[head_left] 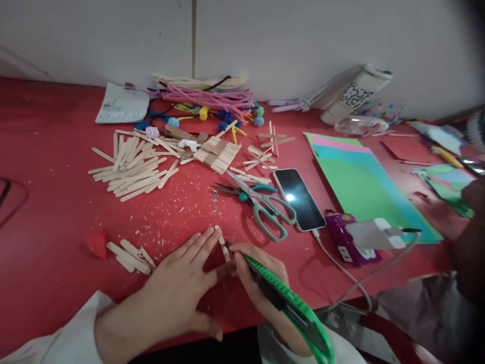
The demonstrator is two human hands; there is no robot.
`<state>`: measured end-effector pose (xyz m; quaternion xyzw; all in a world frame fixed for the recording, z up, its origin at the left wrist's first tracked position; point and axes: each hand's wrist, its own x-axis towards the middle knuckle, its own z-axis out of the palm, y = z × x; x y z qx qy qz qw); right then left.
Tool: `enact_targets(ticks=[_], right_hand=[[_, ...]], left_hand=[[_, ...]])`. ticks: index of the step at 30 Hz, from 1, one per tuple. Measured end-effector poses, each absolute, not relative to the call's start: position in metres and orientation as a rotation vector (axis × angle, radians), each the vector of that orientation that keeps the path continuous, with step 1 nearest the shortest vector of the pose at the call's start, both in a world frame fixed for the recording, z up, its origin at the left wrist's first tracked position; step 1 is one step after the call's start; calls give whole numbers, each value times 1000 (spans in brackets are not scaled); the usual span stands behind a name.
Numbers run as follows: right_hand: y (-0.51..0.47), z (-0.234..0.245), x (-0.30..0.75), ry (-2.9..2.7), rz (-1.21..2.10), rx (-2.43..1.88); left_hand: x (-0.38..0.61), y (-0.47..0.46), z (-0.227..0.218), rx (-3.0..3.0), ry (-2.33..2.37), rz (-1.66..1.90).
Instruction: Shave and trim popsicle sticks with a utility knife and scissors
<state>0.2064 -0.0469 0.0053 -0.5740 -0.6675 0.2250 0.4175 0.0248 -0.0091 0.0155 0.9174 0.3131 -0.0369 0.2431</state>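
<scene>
My left hand (178, 283) lies flat on the red table (49, 217), fingers stretched out and pressing down a short wooden craft stick (224, 246). My right hand (261, 283) is closed round a green utility knife (291, 308), whose tip meets that stick between the two hands. Wood shavings lie scattered just beyond my fingers. A few cut stick pieces (131, 255) lie to the left of my left hand, beside a red paper scrap (97, 243).
Farther back lie a pile of craft sticks (131, 169), a glued stick panel (217, 154), pipe cleaners (206, 96), pliers and green-handled scissors (267, 207), a phone (299, 198) on a cable, a charger (373, 233), coloured paper sheets (364, 187). Another person's arm (470, 237) is at right.
</scene>
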Motion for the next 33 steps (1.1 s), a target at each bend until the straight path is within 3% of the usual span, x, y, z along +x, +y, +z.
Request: enact_targets(ticks=[4,33], right_hand=[[-58,3,208,-1611,459,-1497],[-53,-1,206,-1640,613,-1442]], left_hand=[[28,-5,22,2493,858,-206],[30,-5,23,2448,852,-226]])
